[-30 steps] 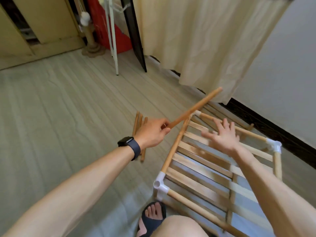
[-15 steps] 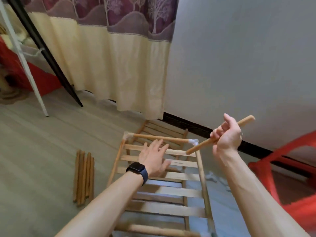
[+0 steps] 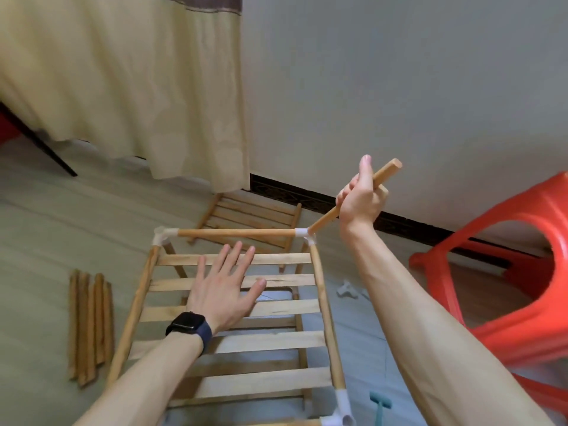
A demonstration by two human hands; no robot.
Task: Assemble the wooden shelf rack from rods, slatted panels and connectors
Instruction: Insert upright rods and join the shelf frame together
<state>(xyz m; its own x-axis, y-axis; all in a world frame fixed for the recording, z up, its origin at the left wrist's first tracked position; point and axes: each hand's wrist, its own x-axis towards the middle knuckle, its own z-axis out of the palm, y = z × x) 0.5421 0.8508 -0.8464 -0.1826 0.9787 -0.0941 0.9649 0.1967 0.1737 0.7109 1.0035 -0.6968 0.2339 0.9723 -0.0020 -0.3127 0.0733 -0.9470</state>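
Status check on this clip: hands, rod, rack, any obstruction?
Right hand grips rod, lower tip at far-right connector. Left hand open, flat over slatted panel. Nothing blocking the connector.

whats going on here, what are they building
A person is putting together a wooden shelf rack on the floor. The right hand grips a wooden rod and has its lower end at the white corner connector at the far right of the frame. The left hand lies open and flat on the top slatted panel. Spare rods lie on the floor to the left, and another slatted panel lies by the wall.
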